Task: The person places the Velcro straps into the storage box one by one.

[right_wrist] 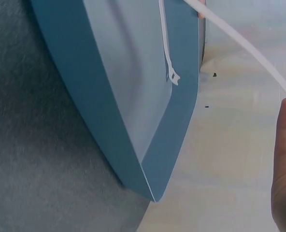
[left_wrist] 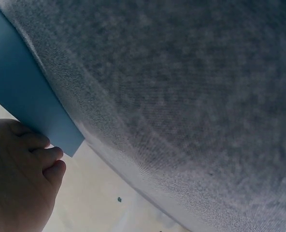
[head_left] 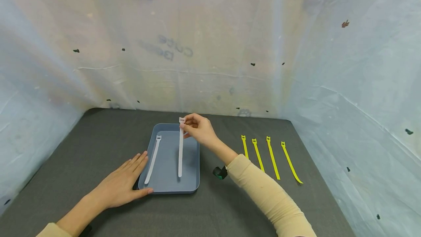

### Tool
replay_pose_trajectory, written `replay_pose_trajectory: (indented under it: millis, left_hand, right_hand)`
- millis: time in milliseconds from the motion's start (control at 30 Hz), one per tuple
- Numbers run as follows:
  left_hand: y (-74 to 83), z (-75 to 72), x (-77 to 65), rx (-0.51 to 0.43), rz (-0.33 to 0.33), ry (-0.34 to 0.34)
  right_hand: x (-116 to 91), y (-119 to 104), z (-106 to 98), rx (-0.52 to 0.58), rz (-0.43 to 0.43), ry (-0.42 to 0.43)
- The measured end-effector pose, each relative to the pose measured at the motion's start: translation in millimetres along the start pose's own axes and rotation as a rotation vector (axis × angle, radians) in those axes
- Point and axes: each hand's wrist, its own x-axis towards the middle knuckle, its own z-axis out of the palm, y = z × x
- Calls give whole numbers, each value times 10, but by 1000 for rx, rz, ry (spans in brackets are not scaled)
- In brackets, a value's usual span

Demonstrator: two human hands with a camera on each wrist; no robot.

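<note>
My right hand pinches a white cable tie near its slotted head, and the strap hangs down over the blue-grey tray. A second white cable tie lies slanted along the tray's left side, head toward the back. Against the tray's left edge rests my left hand, fingers extended and thumb at the near corner. The left wrist view has that hand beside the tray's outer wall. In the right wrist view, the held tie curves away from the fingertips, most of that hand out of frame.
Several yellow cable ties lie in a row on the dark grey cloth table, right of the tray; the right forearm partly covers them. A small black object shows beside the right sleeve. Translucent plastic sheeting stands behind and at both sides.
</note>
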Motion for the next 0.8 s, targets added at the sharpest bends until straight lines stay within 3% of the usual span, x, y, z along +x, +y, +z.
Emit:
replay_pose_trajectory:
  millis: [400,800]
  left_hand:
    - [11,-10,4,-9,-5,-3]
    - [18,-12,10,-16,-15,-14]
  right_hand:
    - [68,40,241,49,0,-20]
    - [137,175,435,135,84,-3]
